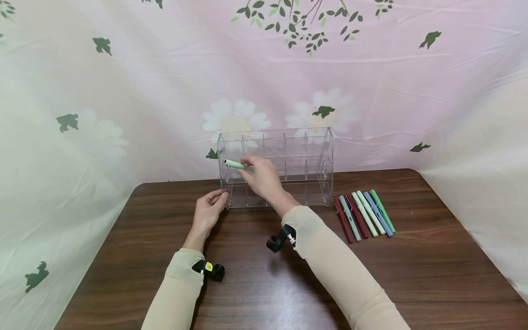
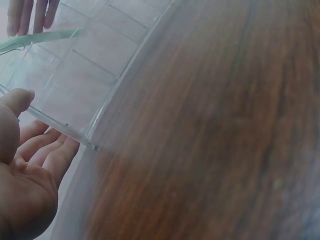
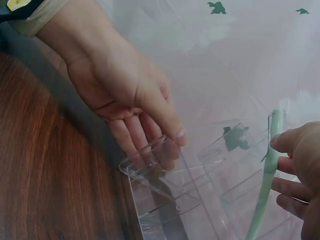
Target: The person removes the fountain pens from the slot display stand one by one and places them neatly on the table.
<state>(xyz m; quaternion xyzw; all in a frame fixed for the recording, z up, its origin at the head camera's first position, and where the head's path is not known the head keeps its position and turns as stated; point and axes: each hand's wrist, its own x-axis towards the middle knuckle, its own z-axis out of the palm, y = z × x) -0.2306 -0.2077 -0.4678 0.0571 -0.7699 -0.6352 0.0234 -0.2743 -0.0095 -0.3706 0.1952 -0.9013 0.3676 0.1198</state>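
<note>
A clear acrylic organizer (image 1: 288, 151) with rows of small compartments stands at the back of the wooden table (image 1: 264, 284). My left hand (image 1: 208, 211) rests with straight fingers against the organizer's lower left corner (image 3: 142, 167). My right hand (image 1: 260, 176) pinches a pale green pen (image 1: 237, 164) and holds it level in front of the organizer's left side, tip pointing left. The right wrist view shows the green pen (image 3: 265, 180) between thumb and fingers over the clear compartments. In the left wrist view the organizer (image 2: 75, 80) lies beside my open palm (image 2: 30, 170).
Several pens (image 1: 363, 214) in dark red, grey-blue, pale green, blue and green lie side by side on the table right of the organizer. A floral cloth backdrop (image 1: 123, 91) hangs behind and to both sides of the table.
</note>
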